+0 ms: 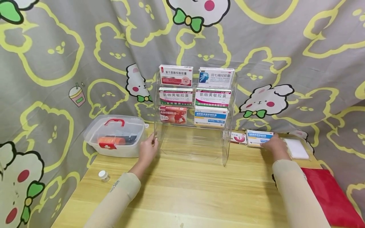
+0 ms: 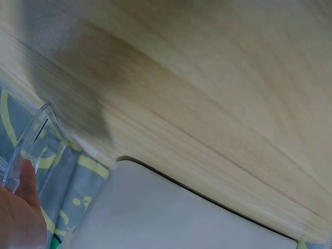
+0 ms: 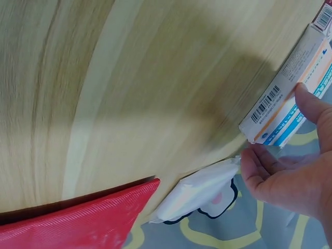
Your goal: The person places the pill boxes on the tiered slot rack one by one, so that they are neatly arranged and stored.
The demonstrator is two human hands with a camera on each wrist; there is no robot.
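Observation:
A clear acrylic display rack (image 1: 227, 150) stands mid-table, with three tiers of medicine boxes in two columns. My left hand (image 1: 149, 147) holds its left side edge; in the left wrist view, the thumb lies against the clear panel (image 2: 39, 129). On the right, my right hand (image 1: 276, 146) pinches the right end of a blue-and-white medicine box (image 1: 258, 138). The right wrist view has the thumb on the box's (image 3: 282, 104) printed face and the fingers at its end. Just left of that box lies a red-and-white box (image 1: 238, 138), partly behind the rack.
A clear first-aid bin (image 1: 134, 152) with orange and dark items inside sits left of the rack. Nearer stands a small white bottle (image 1: 104, 175). A white packet (image 1: 297, 148) and a red pouch (image 1: 332, 193) lie at the right. A patterned curtain (image 1: 108, 72) hangs behind the table.

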